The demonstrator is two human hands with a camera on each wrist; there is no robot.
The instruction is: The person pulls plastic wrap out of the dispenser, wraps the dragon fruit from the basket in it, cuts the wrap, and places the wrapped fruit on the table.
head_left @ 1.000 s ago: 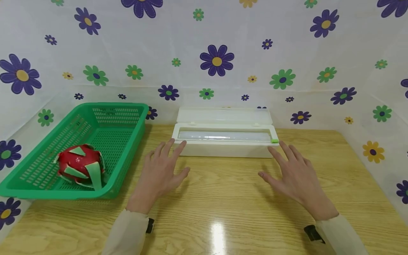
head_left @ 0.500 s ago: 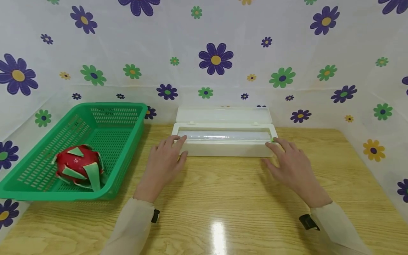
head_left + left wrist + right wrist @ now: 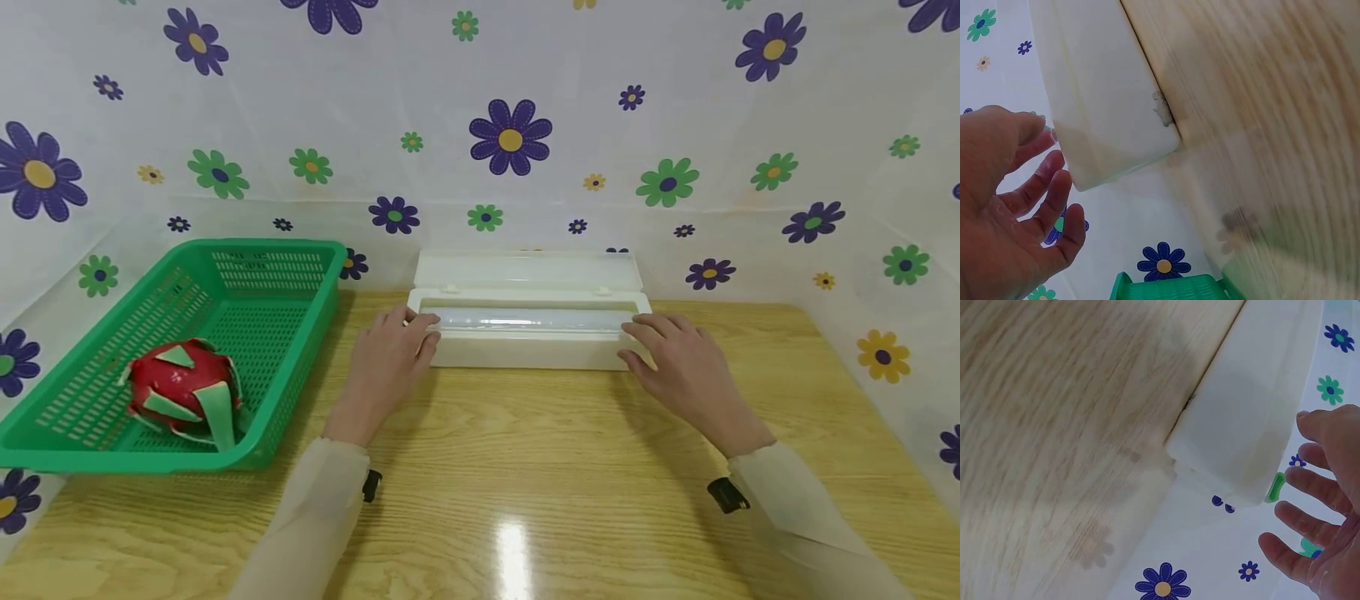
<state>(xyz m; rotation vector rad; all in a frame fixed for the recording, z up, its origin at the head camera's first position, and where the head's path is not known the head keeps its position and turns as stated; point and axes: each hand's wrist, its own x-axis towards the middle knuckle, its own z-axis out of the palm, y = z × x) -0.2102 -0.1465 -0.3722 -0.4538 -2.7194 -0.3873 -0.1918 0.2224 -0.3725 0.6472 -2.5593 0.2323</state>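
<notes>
A white cling film dispenser (image 3: 525, 350) lies lengthwise at the back of the table, its lid (image 3: 525, 271) raised and a roll of clear film (image 3: 525, 319) inside. My left hand (image 3: 386, 358) is at its left end, fingertips over the top edge and thumb by the front face. In the left wrist view, the loosely bent fingers (image 3: 1047, 203) are right beside the box's corner. My right hand (image 3: 682, 367) stands at the right end in a similar pose. From the right wrist, its spread fingers (image 3: 1313, 487) show near the green slider (image 3: 1276, 487).
To the left sits a green plastic basket (image 3: 300, 350) with a red dragon fruit (image 3: 180, 387) in it. A white flowered cloth (image 3: 420, 92) hangs behind and along the sides of the wooden table (image 3: 525, 467).
Both hands have moved forward and slightly inward, from just in front of the dispenser to its two ends. The dispenser and the basket have stayed in place.
</notes>
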